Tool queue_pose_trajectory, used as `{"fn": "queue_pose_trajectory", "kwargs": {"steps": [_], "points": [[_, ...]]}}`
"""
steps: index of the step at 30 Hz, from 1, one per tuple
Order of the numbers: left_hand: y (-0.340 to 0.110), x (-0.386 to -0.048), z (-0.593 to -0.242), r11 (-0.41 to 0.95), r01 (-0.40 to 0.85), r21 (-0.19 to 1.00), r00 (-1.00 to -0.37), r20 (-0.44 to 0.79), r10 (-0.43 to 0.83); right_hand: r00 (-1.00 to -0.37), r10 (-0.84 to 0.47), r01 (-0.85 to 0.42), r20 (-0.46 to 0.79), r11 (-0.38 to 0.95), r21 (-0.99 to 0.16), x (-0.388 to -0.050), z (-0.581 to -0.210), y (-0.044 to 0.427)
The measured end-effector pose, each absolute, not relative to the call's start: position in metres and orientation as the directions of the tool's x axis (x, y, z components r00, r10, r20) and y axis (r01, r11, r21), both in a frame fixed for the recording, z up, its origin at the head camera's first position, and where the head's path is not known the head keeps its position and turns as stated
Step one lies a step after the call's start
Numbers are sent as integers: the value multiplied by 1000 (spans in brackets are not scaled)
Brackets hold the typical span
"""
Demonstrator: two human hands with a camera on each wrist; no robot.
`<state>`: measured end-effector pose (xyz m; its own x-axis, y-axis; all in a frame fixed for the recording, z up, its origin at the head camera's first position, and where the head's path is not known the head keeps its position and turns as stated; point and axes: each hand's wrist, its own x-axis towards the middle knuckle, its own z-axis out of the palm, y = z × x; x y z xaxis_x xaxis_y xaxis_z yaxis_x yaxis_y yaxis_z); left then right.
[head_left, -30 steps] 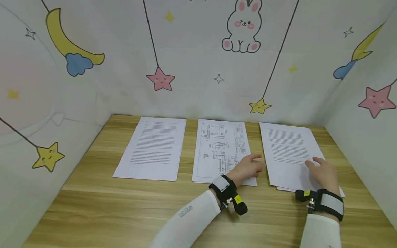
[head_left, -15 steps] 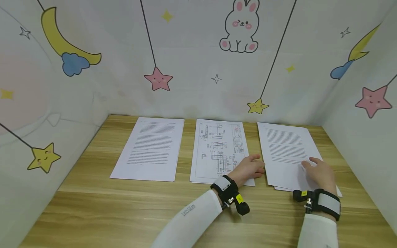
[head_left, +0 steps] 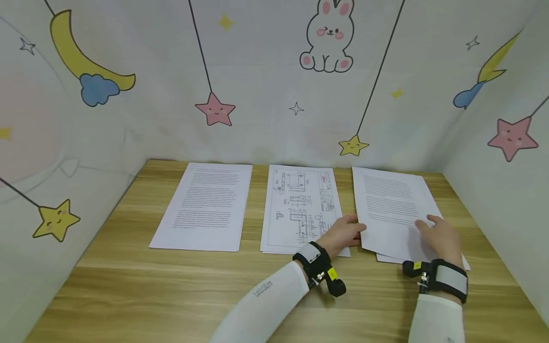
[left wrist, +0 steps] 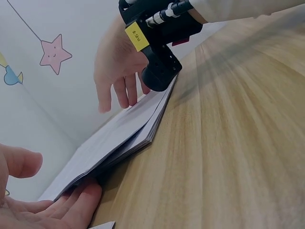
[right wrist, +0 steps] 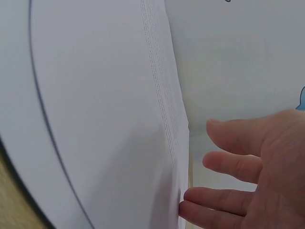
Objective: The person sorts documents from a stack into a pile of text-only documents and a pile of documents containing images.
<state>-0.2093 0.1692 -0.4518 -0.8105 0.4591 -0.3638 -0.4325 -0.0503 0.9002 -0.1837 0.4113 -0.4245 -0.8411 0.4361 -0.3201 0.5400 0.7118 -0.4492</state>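
Note:
A stack of printed text sheets (head_left: pixel 386 197) lies on the right part of the table, its near left corner raised a little. My left hand (head_left: pixel 340 233) is at that stack's left edge. In the left wrist view its fingers (left wrist: pixel 81 205) reach under the raised upper sheets, while the thumb stands apart from the paper. Across the same stack, my right hand (head_left: pixel 442 238) rests at the near right side with fingers spread. The right wrist view shows its lower fingertips (right wrist: pixel 190 195) at the paper's edge. Under my left wrist lies a stack with technical drawings (head_left: pixel 279 233), partly covered.
Another stack of text sheets (head_left: pixel 201 205) lies at the left of the wooden table (head_left: pixel 141 290). Cloth walls (head_left: pixel 266 62) with cartoon prints enclose the back and both sides. A camera strap (head_left: pixel 313 259) sits on each wrist.
The left edge of the right stack's upper sheets has risen and shifted left over my left fingers. My right hand keeps its place on the stack. The head view has turned slightly right.

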Motion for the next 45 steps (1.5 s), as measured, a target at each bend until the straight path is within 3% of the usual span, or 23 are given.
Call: {"fn": "queue_pose_trajectory", "kwargs": {"steps": [12,30,38,45], "points": [[171,-210,-455,-72,-394,916,-815,-311,489,-830,504,552,-240,680,-482,-186,-423,403],[171,-213,-459,-114,-412,904,-821,-314,476,-802,540,583,-255,615,-531,-191,-426,403],[163,-211,-461,-135,-403,905,-839,-306,449,-821,492,564,-290,621,-544,-195,-424,401],[142,-213,-455,-105,-360,927,-846,-277,455,-853,468,500,-232,605,-619,-204,-419,388]]}}
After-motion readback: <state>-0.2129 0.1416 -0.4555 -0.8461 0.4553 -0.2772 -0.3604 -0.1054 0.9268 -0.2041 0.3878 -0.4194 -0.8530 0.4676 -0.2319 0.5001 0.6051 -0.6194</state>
